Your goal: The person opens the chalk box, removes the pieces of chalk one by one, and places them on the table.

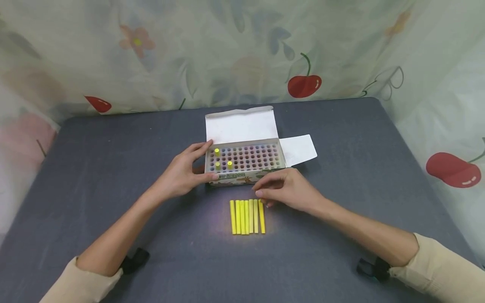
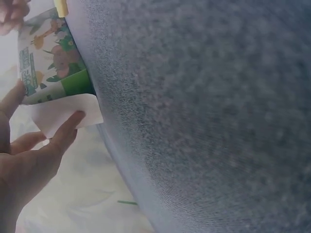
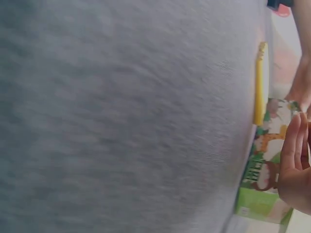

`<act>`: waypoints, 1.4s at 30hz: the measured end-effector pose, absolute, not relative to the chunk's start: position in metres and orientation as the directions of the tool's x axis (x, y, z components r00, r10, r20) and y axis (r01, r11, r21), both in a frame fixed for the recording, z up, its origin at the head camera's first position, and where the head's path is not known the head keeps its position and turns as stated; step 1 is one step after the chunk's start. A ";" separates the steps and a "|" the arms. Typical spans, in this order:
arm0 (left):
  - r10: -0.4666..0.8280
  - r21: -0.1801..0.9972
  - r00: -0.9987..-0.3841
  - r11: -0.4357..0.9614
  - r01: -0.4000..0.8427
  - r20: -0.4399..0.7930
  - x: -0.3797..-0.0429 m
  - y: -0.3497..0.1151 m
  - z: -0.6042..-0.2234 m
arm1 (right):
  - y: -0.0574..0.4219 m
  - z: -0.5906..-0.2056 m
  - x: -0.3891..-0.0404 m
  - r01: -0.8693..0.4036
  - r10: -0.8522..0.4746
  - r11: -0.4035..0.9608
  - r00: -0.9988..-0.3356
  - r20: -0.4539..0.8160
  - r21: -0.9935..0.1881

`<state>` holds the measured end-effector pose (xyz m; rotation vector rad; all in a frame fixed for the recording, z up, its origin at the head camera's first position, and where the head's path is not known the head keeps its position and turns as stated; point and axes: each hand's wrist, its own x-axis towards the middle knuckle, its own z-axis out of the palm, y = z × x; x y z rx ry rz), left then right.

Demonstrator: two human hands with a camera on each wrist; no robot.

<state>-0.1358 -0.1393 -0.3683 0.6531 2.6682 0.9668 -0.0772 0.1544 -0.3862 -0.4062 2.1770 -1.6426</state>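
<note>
A white cardboard chalk box with animal pictures stands with its lid up, showing a tray of round holes. Three yellow chalk sticks stand upright in holes near its left end. My left hand grips that end, thumb at the front edge and forefinger at the back corner. In the left wrist view its fingers lie against a white end flap. Several yellow chalks lie side by side before the box. My right hand hovers by their top right end, fingers loosely bent, no chalk visible in them.
The raised lid leans back behind the tray, and a right side flap sticks out. Dark grey cloth covers the table. Patterned curtains hang around its back and sides.
</note>
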 end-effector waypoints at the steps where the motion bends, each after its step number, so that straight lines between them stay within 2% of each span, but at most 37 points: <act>1: 0.481 0.652 -0.875 0.683 0.330 -0.061 -0.136 -0.140 -0.368 | 0.153 -0.383 -0.078 -0.011 -0.450 0.271 -0.885 -0.117 -0.962; 12: 0.487 0.668 -0.872 0.664 0.337 -0.044 -0.135 -0.141 -0.368 | 0.134 -0.359 -0.086 -0.081 -0.483 0.137 -0.875 0.004 -0.987; 19: 0.485 0.680 -0.874 0.653 0.333 -0.037 -0.134 -0.143 -0.369 | 0.128 -0.359 -0.105 -0.253 -0.483 0.180 -0.864 0.139 -0.951; 23: 0.489 0.684 -0.871 0.650 0.331 -0.043 -0.135 -0.142 -0.368 | 0.127 -0.362 -0.119 -0.311 -0.473 0.208 -0.862 0.183 -0.927; 30: 0.490 0.686 -0.871 0.649 0.327 -0.048 -0.135 -0.140 -0.367 | 0.126 -0.363 -0.135 -0.303 -0.458 0.234 -0.872 0.170 -0.924; 42: 0.490 0.695 -0.871 0.642 0.324 -0.046 -0.135 -0.141 -0.367 | 0.116 -0.361 -0.150 -0.269 -0.554 0.340 -0.832 0.040 -0.901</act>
